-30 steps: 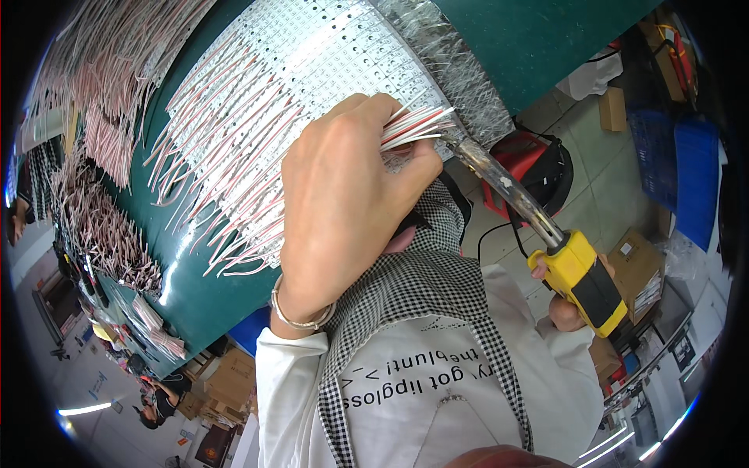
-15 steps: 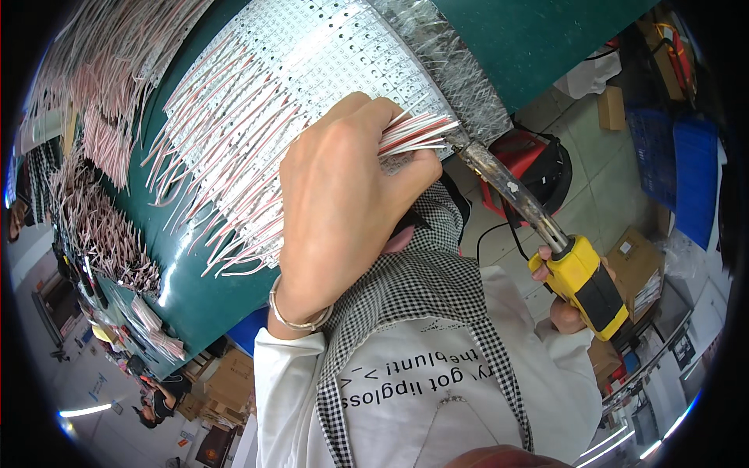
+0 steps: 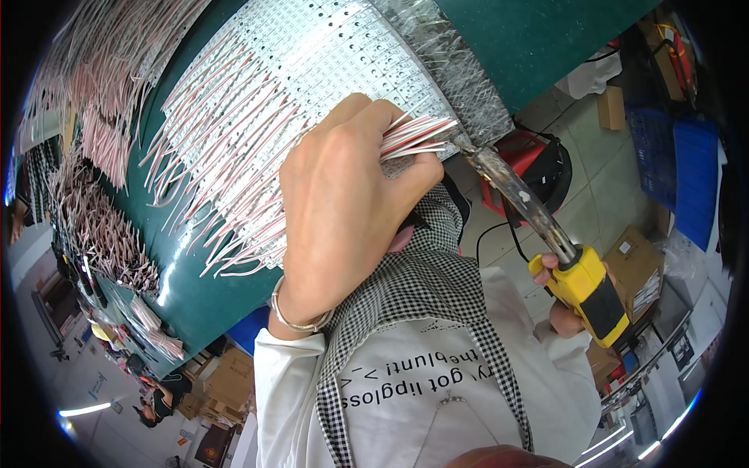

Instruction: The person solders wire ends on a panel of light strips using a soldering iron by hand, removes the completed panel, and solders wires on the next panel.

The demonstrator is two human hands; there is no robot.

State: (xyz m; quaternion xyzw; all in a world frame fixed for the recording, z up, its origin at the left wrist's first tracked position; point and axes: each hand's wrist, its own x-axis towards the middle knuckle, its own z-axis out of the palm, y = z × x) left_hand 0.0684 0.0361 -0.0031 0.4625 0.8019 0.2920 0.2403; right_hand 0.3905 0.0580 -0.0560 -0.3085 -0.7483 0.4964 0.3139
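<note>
In my left hand (image 3: 343,187) is a bundle of red and white wires (image 3: 417,137), pinched so their ends point right. Beneath that hand lies a white circuit-board panel (image 3: 343,58) with many small pads and holes. Rows of red and white wires (image 3: 226,156) stick out over the panel's left part. My right hand (image 3: 563,300) grips the yellow and black handle of a soldering iron (image 3: 589,292). Its long, dark-stained metal barrel slants up left, and the tip sits just right of the wire ends, near the panel's edge.
Clear plastic wrap (image 3: 452,62) lies along the panel's right edge on the green table (image 3: 546,39). Piles of wires (image 3: 101,226) cover the table's left side. A red and black object (image 3: 538,171) stands below the table edge, near blue crates (image 3: 675,164) and cardboard boxes (image 3: 636,257).
The soldering iron has shifted slightly right and down, its tip drawing a little away from the wire ends. My left hand stays nearly where it was, holding the bundle.
</note>
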